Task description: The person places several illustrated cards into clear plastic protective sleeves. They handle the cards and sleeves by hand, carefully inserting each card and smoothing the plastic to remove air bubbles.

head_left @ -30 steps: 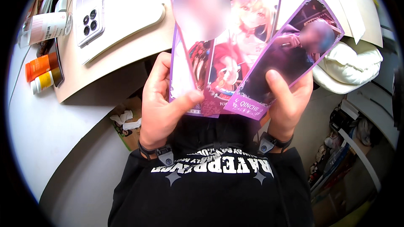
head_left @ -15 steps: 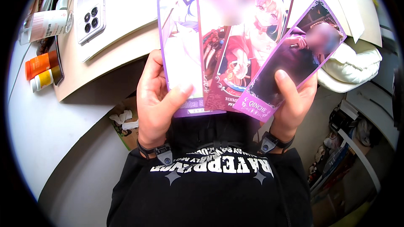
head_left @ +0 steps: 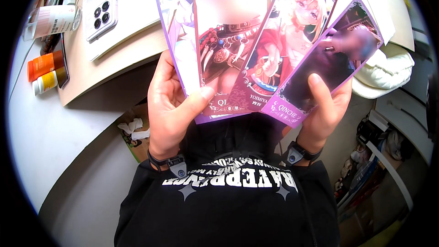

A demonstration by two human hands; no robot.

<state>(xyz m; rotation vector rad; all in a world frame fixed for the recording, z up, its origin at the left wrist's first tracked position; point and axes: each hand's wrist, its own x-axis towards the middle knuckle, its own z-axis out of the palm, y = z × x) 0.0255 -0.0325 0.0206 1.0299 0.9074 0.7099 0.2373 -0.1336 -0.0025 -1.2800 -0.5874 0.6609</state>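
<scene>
Several tall, glossy illustrated cards are fanned out in front of my chest. My left hand grips the lower left of the fan, its thumb pressed on a maroon-edged card. Behind that one, farthest left, a purple-edged card shows only in part. My right hand is closed on the lower right, thumb lying over a dark card with a purple border. Between the hands, a maroon card with a blond figure overlaps its neighbours. My fingers behind the cards are mostly hidden.
On the desk at the left, a silver phone lies on white sheets. Beside it are a clear plastic cup, an orange bottle and a yellow-white bottle. White folded cloth sits at right, above cluttered shelves.
The fan has spread wider. My left thumb now rests on the maroon card instead of the purple one, the left-hand cards tilt farther left, and my right hand has shifted slightly right.
</scene>
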